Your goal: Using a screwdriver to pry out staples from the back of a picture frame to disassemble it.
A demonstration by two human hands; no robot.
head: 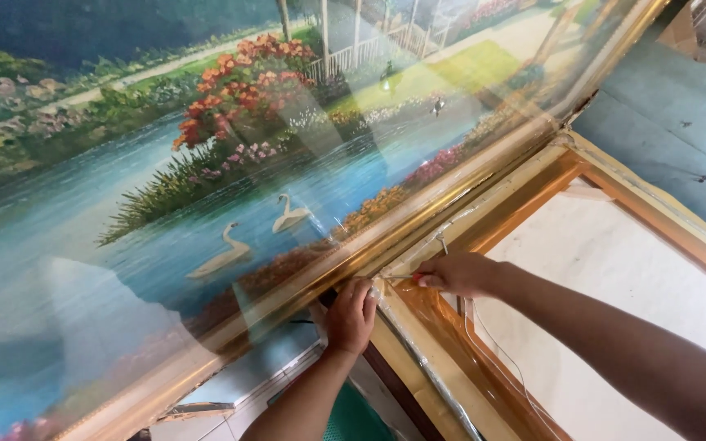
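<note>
My left hand (351,314) presses down on the gold frame rail (418,359), fingers curled together against its edge, while my right hand (455,273) pinches a small thin tool, too small to identify, at the same spot just beside it. The rail's long axis runs diagonally toward me, under both hands. The big swan-lake painting (206,180) lies left, touching it.

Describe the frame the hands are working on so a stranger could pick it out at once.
Start at the big painting of swans on a blue pond, which fills the left of the view. Along its lower right edge lies the gold frame, where the left hand and right hand meet. Unlike the painting, it holds no picture, only a plain white surface, and shiny clear film covers its rails.
</note>
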